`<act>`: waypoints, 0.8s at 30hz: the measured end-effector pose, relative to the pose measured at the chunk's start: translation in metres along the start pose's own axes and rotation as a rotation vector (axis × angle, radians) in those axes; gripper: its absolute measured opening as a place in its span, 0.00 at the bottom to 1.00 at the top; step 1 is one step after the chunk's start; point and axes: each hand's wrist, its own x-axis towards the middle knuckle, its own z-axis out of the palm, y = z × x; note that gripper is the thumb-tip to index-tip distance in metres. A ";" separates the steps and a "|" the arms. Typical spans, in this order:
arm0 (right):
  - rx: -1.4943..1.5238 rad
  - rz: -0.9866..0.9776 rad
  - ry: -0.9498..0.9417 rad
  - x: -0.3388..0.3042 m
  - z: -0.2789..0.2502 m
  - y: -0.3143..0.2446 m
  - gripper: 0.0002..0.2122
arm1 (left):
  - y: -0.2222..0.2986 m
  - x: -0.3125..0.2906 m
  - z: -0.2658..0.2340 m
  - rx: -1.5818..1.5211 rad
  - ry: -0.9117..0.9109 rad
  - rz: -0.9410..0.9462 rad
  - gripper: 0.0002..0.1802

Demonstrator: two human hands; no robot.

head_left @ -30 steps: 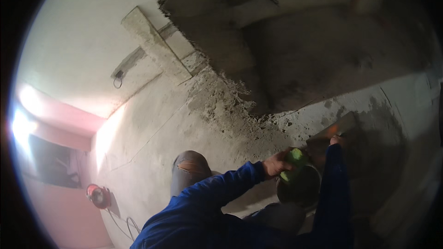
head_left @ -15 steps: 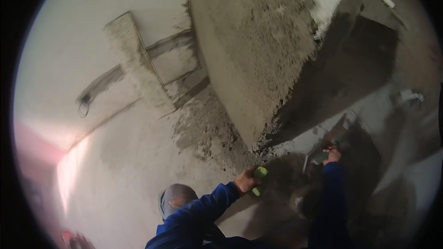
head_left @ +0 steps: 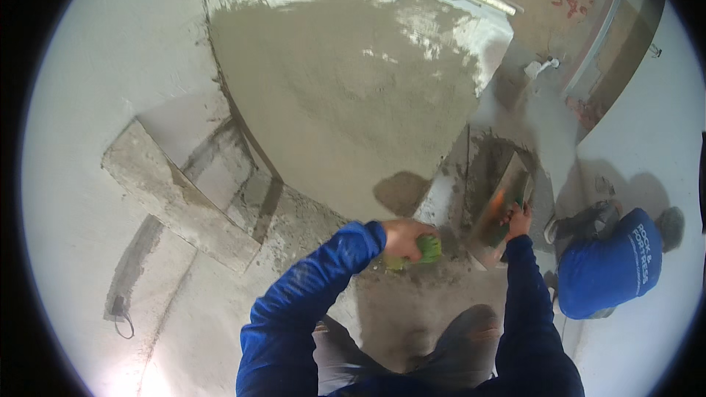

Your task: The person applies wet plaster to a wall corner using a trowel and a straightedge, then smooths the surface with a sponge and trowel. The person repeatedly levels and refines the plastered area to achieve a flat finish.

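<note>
My left hand (head_left: 403, 239) grips the green handle of a tool (head_left: 428, 250), held low against the mortar at the foot of the wall. My right hand (head_left: 518, 220) holds a flat steel trowel (head_left: 501, 209) by its handle; the blade is smeared with grey mortar and tilts up to the left. Both sleeves are blue. A broad patch of wet grey plaster (head_left: 346, 95) covers the wall surface just above the hands. A dark wet spot (head_left: 401, 192) sits at its lower edge.
Another person in a blue shirt (head_left: 610, 268) crouches at the right. A long grey board (head_left: 176, 195) lies at the left on the floor. My dark shoe (head_left: 467, 338) stands on mortar-spattered floor. A cable (head_left: 121, 316) runs at lower left.
The view has swung upward and brightened, so the plastered surface now fills the middle. Both hands stay closed on their tools and sit a little higher in the picture.
</note>
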 end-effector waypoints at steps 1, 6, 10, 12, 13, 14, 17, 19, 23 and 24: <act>0.026 -0.032 -0.001 -0.003 0.001 -0.003 0.16 | 0.017 0.000 -0.024 0.126 0.029 0.116 0.36; 0.154 -0.072 0.014 -0.016 -0.009 -0.002 0.18 | 0.066 -0.031 -0.108 -0.507 1.099 0.402 0.33; 0.125 -0.089 -0.055 -0.031 -0.033 0.002 0.14 | 0.064 -0.066 -0.109 -0.084 0.874 -0.329 0.34; 0.009 -0.061 -0.092 -0.036 -0.042 0.001 0.11 | 0.064 -0.054 -0.097 0.180 0.509 -0.443 0.36; -0.007 -0.071 -0.112 -0.038 -0.044 0.000 0.10 | 0.066 -0.043 -0.092 0.247 0.429 -0.389 0.34; 0.029 -0.096 -0.173 -0.039 -0.044 -0.002 0.11 | 0.068 -0.029 -0.091 0.319 0.345 -0.364 0.33; 0.075 -0.211 -0.147 -0.042 -0.033 -0.015 0.13 | 0.071 -0.018 -0.106 0.037 0.493 -0.210 0.29; 0.098 -0.302 -0.122 -0.050 -0.019 -0.028 0.14 | 0.059 -0.035 -0.115 -0.267 1.059 0.153 0.26; 0.244 -0.515 -0.244 -0.089 0.033 -0.053 0.20 | -0.023 -0.102 -0.092 0.212 1.580 -0.130 0.25; 0.289 -0.562 -0.276 -0.106 0.054 -0.054 0.22 | -0.054 -0.110 -0.080 0.052 1.586 -0.244 0.27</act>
